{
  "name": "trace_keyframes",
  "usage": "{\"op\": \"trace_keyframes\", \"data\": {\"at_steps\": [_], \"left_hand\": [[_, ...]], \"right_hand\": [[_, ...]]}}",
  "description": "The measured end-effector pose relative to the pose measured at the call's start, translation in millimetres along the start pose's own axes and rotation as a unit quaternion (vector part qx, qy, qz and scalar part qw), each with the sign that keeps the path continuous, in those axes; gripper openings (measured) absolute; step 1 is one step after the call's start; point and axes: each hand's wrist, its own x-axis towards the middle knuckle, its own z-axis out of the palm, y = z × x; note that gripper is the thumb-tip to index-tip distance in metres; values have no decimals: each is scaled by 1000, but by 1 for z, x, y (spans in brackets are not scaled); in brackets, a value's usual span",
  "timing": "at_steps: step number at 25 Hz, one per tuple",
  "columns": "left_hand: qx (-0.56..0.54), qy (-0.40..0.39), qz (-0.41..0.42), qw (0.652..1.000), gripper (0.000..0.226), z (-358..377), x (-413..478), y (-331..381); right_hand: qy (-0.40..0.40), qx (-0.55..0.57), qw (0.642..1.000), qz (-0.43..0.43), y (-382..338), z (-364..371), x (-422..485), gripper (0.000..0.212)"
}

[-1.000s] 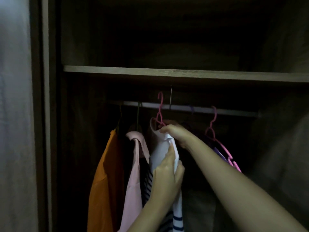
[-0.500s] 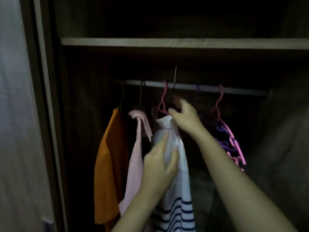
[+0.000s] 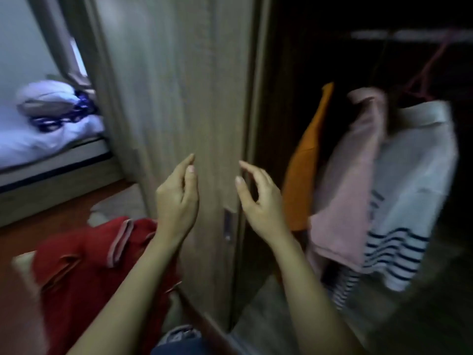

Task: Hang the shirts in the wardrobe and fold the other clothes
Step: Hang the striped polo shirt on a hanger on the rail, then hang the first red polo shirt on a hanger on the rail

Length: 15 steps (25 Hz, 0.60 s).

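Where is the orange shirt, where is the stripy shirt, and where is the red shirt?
orange shirt (image 3: pixel 305 160): head view, on its hanging front panel.
stripy shirt (image 3: pixel 414 175): head view, on the plain white chest above the stripes.
red shirt (image 3: pixel 84 252): head view, on the body just below its collar.

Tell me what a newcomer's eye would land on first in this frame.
Two bare, empty hands at centre, left hand and right hand, raised with fingers loosely curled in front of the wooden wardrobe door. To the right, in the dark wardrobe, an orange shirt, a pink shirt and a white shirt with navy stripes hang side by side. At lower left lies a crumpled red polo shirt.
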Motion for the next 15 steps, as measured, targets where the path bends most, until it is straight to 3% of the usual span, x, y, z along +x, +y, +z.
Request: {"op": "trace_keyframes", "data": {"at_steps": [4, 7, 9, 11, 13, 15], "left_hand": [[149, -65, -48, 985, 46, -106, -11, -101], [245, -118, -103, 957, 53, -171, -21, -166], [308, -145, -125, 932, 58, -207, -21, -205], [361, -188, -142, 903, 61, -231, -19, -237], [381, -240, -156, 879, 61, -242, -18, -261], [398, -304, -159, 851, 75, -248, -19, -276]], "right_hand": [[-103, 56, 990, 77, -11, 136, -41, 48], [-156, 58, 981, 102, -11, 213, -57, 60], [-191, 47, 970, 140, -8, 255, -66, 55], [-198, 22, 964, 177, -8, 289, -74, 49], [-182, -2, 960, 211, -9, 313, -78, 53], [-160, -1, 950, 269, -8, 333, -76, 60]]}}
